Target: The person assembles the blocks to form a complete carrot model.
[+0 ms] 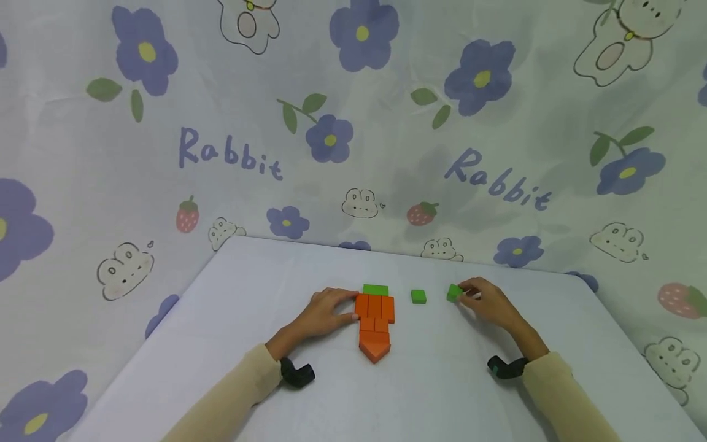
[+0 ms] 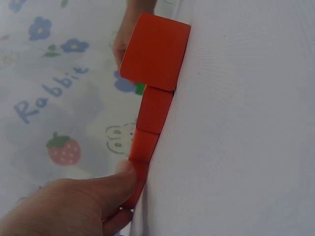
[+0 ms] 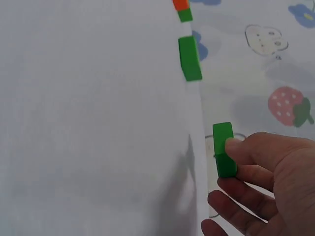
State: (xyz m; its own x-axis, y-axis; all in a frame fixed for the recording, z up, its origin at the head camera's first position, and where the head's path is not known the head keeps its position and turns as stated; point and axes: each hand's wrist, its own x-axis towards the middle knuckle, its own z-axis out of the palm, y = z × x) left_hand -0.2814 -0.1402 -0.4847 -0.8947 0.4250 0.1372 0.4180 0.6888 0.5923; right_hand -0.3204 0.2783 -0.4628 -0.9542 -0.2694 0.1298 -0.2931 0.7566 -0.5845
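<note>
Orange blocks point(image 1: 374, 324) lie together on the white table, the lowest one ending in a point toward the person. A green block point(image 1: 375, 289) touches their far end. My left hand point(image 1: 323, 313) holds the leftmost orange block point(image 1: 361, 306), index finger at its far corner and thumb at its near corner. In the left wrist view, the thumb presses against an orange side face. To the right, my right hand point(image 1: 491, 302) pinches a small green block point(image 3: 224, 147) between thumb and fingers, tilted above the table. Another small green block point(image 1: 418, 296) lies between the arrangement and that hand.
The white table point(image 1: 442, 380) ends at a back edge close behind the blocks. A hanging cloth point(image 1: 386, 141) printed with flowers, rabbits and strawberries covers the wall behind. Black wrist devices point(image 1: 507, 368) sit at both sleeve cuffs.
</note>
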